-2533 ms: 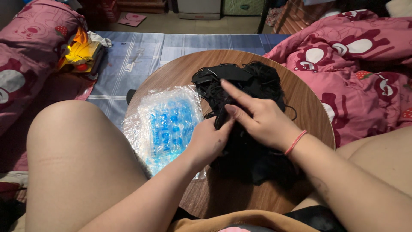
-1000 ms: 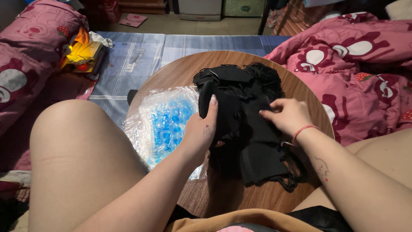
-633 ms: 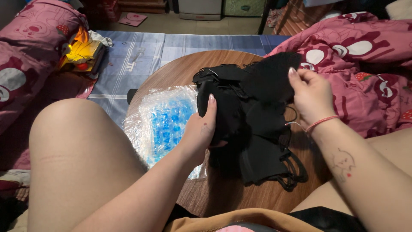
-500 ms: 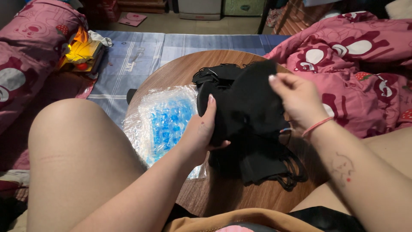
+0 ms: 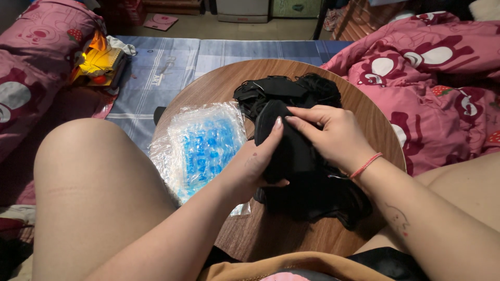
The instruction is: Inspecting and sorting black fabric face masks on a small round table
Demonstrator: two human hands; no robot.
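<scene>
A black cloth garment lies in a heap on the round wooden table. My left hand grips its left side, thumb under and fingers over a folded edge. My right hand, with a red string band on the wrist, presses a folded flap down on top of the garment, its fingertips meeting those of the left hand. More black fabric is bunched at the far end of the heap.
A clear plastic bag with blue printed contents lies on the table left of the garment. Pink patterned bedding lies at right and at left. A blue striped mat covers the floor, with a yellow object on it. My bare knee is at left.
My right hand lifted the garment's right flap, carried it leftward over the top, and now presses it down against my left hand. The left hand kept its grip.
</scene>
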